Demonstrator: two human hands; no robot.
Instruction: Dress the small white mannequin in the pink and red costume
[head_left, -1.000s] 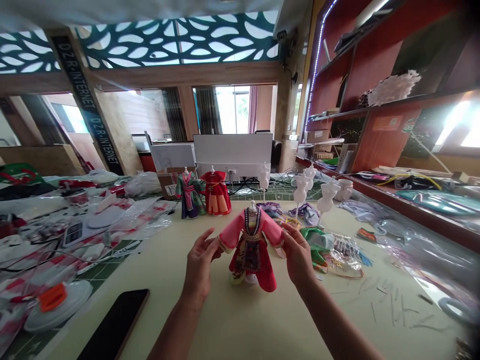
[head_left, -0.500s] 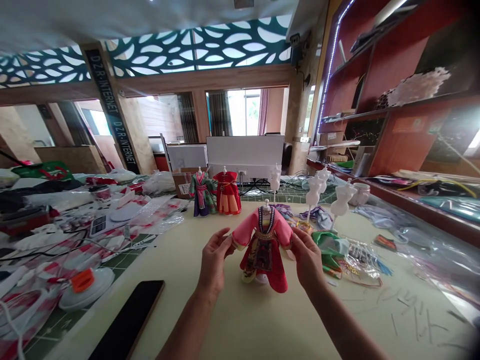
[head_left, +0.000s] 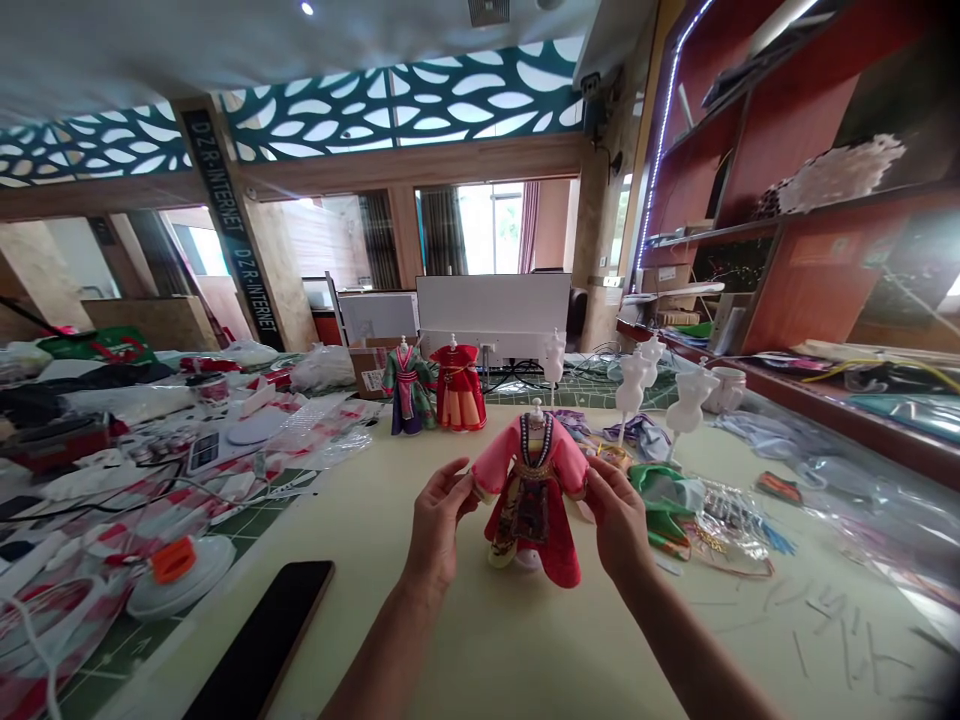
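Note:
In front of me, a miniature robe (head_left: pixel 562 530) with pink sleeves and a red skirt dresses a small white mannequin (head_left: pixel 537 407), whose knob top shows above the collar. A patterned panel hangs down its front under a gold belt. My left hand (head_left: pixel 442 510) pinches the end of the sleeve on the left. My right hand (head_left: pixel 616 505) pinches the opposite cuff, so both sleeves are spread outward. Behind stand a green-and-purple doll dress (head_left: pixel 409 385) and a red-and-orange doll dress (head_left: pixel 459 388) on their own mannequins.
A black phone (head_left: pixel 262 640) lies at my left. Bare white mannequins (head_left: pixel 632 385) stand at the back right, near green cloth (head_left: pixel 664 505) and beaded trimmings (head_left: pixel 724 515). Plastic bags, cables and a round white container with an orange tab (head_left: pixel 180 570) crowd the left. A monitor (head_left: pixel 491 305) stands behind.
The whole view has shifted slightly, so everything sits a little further right. My hands keep their pinch on both sleeves, and the robe looks the same.

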